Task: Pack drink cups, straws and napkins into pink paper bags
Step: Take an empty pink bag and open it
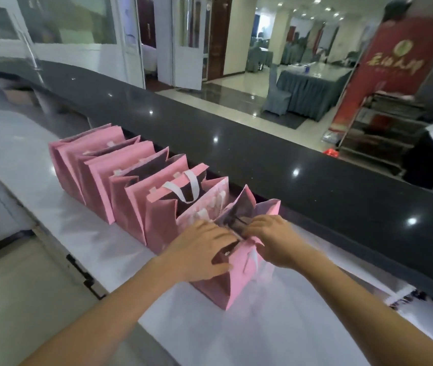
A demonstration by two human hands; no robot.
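Several pink paper bags (131, 186) with white handles stand in a row on the white counter (276, 326), below the raised black ledge. Both of my hands work at the mouth of the nearest pink bag (232, 283). My left hand (205, 247) lies over its near-left rim, fingers spread and thumb against the bag's side. My right hand (271, 239) pinches the bag's top edge at the right of the opening. The bag's contents are hidden; no cups, straws or napkins show clearly.
A glossy black ledge (263, 165) runs diagonally behind the bags. Beyond it are a hall with draped tables (313, 88), a red banner (395, 62) and a metal rack (384, 128). A printed sheet (405, 299) lies at the counter's right.
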